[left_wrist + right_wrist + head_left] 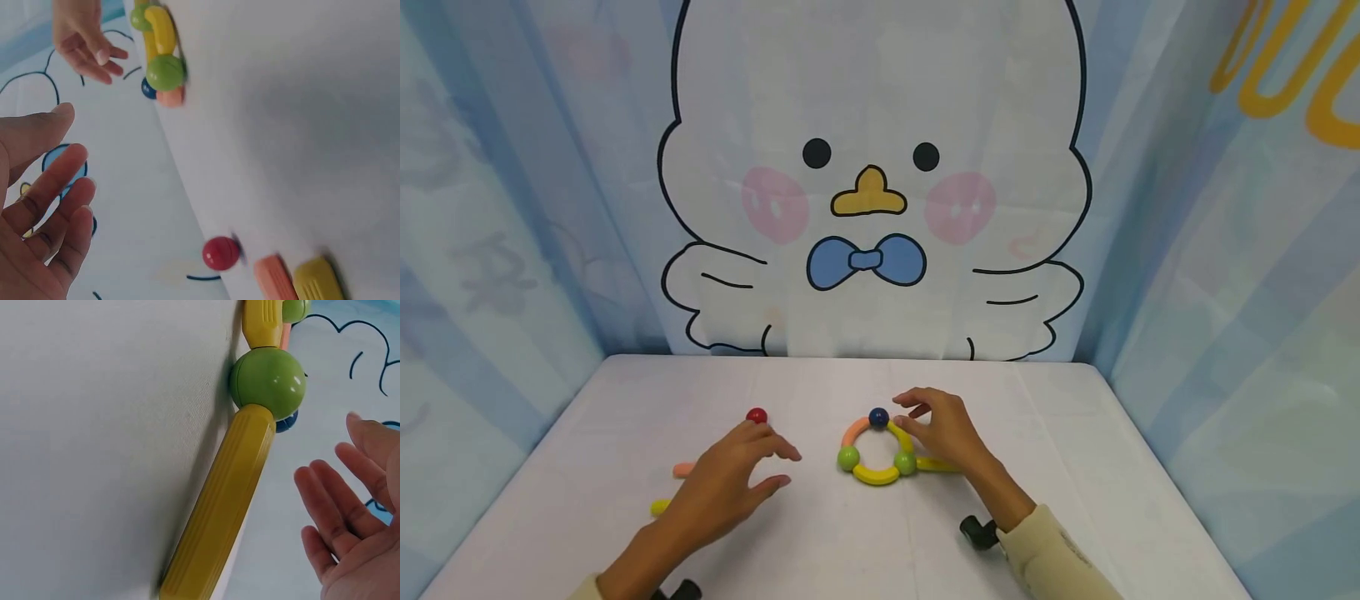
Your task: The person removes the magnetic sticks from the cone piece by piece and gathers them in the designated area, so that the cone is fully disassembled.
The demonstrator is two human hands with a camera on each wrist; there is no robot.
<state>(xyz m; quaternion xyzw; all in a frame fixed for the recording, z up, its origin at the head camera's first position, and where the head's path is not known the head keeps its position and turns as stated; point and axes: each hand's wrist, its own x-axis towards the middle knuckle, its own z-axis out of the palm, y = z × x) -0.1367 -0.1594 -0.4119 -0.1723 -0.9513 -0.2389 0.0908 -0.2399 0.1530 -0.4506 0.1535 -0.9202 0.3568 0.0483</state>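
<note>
Ring of balls and rods (876,476) is placed on the worktop (835,550) between left hand (722,479) and right hand (946,429), both loosely spread and empty; joining seems in hand, and next the loose red ball (757,415) may need to be pinched.

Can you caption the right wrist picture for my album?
Right hand near a shiny green ball that touches a straight, ridged yellow stick.

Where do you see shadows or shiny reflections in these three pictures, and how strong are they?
Head: faint, soft shadow on the white table near the left hand; left wrist: a broad, blurry-edged grey shadow across the table; right wrist: small bright glints on the nearest green ball, and a soft shadow along the straight yellow stick.
</note>
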